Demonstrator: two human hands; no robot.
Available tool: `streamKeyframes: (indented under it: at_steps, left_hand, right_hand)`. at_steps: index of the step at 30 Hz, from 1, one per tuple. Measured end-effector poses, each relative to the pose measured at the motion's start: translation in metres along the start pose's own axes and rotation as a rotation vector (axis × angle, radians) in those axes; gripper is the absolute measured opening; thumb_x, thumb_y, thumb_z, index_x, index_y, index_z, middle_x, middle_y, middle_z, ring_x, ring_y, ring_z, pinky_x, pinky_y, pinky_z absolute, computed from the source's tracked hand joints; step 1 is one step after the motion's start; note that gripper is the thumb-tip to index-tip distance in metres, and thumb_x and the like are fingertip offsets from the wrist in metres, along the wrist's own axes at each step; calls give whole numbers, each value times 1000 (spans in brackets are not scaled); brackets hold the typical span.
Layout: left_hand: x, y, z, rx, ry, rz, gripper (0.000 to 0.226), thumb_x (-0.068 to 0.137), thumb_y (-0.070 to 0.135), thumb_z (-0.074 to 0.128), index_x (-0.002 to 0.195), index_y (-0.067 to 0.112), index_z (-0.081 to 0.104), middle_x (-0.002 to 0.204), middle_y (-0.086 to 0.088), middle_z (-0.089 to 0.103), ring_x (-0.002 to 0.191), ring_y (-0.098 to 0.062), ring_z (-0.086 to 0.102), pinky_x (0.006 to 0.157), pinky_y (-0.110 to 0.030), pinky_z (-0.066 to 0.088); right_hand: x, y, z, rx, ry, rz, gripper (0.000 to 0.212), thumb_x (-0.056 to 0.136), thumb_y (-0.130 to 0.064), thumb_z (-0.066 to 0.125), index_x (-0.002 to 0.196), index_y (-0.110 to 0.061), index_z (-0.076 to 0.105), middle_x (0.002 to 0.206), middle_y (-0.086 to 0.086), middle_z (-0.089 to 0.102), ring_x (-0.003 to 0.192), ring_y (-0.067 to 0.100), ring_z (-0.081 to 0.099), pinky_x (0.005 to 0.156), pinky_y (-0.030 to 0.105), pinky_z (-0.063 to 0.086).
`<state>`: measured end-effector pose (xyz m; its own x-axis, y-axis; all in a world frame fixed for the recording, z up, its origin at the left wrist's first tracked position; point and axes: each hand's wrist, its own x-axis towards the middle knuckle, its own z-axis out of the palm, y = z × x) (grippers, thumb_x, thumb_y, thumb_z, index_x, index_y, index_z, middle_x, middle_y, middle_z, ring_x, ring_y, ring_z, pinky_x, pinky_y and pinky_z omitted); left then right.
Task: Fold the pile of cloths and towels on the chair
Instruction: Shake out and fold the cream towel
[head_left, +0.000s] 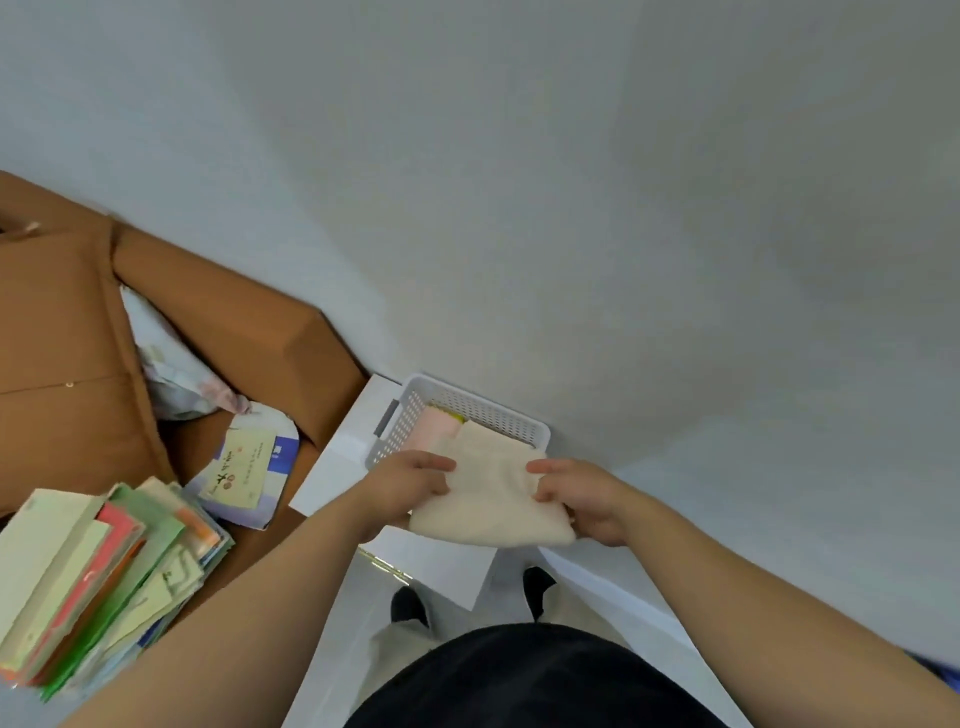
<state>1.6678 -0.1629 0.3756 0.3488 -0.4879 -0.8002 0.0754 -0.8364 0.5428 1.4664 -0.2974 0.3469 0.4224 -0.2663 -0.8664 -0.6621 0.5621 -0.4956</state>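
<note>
Item: folded cream towel (493, 501), thick and soft, roughly rectangular. Location: held in the air between both hands, at the near edge of a white perforated plastic basket (397, 434); whether it touches the rim cannot be told.

Left hand (408, 491): fingers (436, 462) curled, pinching the towel's left edge.

Right hand (584, 499): fingers (545, 467) curled, pinching the right edge.

Basket contents: folded pink cloth (436, 428) in the left part, a yellow scrap just beyond it. The basket stands on a white tabletop (332, 467).

Left of scene: brown upholstered chair (67, 332) bearing a floral cushion (176, 374) and, nearer, a stack of coloured paper folders (88, 582).
</note>
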Motion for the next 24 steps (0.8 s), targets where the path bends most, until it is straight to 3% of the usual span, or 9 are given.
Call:
streamKeyframes:
  at_steps: [4,7,12,15,19,22,24]
  left_hand:
    - [47,10,-50,32,-120,5,35,85,6,61,110,27,73,125,-2,59,103,-26,64,66,-33,59]
    - [77,17,-73,110,-225,14,40,86,3,63,119,27,70,128,-3,58,105,-23,63,65,-31,58]
    - [109,22,-95,192,-378,51,51,88,3,64,134,25,61,122,-4,62,100,-24,66,69,-34,60]
    - [121,18,-99,218,-432,60,58,85,0,64,138,23,58,119,-4,63,99,-26,66,71,-35,60]
    - [142,6,-92,305,-460,96,68,85,-8,64,144,24,50,124,-4,53,103,-27,61,68,-32,59]
    - [167,-7,-86,390,-436,130,74,84,-7,66,147,27,46,121,-1,51,96,-22,60,70,-31,58]
    - [186,-16,-80,542,-412,221,77,83,-3,67,149,28,43,130,-1,51,102,-22,58,75,-25,53]
  right_hand:
    - [23,-32,25,-36,14,69,53,86,1,50,138,-11,52,113,5,55,95,25,59,80,38,54]
    - [34,-48,44,-44,107,103,60,87,5,52,140,-21,52,124,6,52,98,26,61,84,43,58]
    - [47,-62,66,-54,210,127,66,87,11,49,139,-29,54,127,8,48,92,26,62,69,37,58]
    - [56,-60,73,-119,259,167,70,86,11,49,143,-30,51,132,9,48,104,30,60,79,40,57]
    - [73,-54,83,-203,291,192,71,89,10,47,149,-29,42,127,8,44,104,30,56,89,44,56]
    - [96,-49,92,-332,309,198,72,92,6,43,154,-28,32,144,10,39,115,34,53,93,46,55]
    - [116,-41,96,-427,324,204,67,94,0,41,156,-21,27,152,11,34,126,36,50,100,47,51]
